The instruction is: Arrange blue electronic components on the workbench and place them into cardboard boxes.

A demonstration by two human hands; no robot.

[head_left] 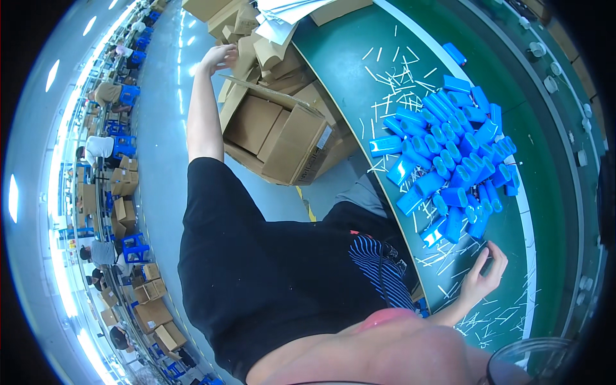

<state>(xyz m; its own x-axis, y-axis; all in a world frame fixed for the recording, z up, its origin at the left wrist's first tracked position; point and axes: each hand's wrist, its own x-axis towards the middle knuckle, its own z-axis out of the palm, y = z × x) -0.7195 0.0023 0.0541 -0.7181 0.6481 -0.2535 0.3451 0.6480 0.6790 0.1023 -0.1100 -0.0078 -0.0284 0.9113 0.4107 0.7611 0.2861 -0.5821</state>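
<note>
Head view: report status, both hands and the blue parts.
Left hand up at the cardboard boxes, fingers curled. Right hand open on the green table near the blue plastic parts. White strips scattered around.

glossy plastic cases (449,160): bright blue
felt-topped bench (340,58): dark green
thin strips (398,77): white
cardboard boxes (282,128): brown
shirt (256,269): black

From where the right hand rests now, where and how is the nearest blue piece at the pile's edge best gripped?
Probably across its long flat sides. That blue piece lies flat at the pile edge on the green table, its near end free. The right hand could come from the open table side, fingers pinching the free end, so neighbours stay undisturbed.
</note>
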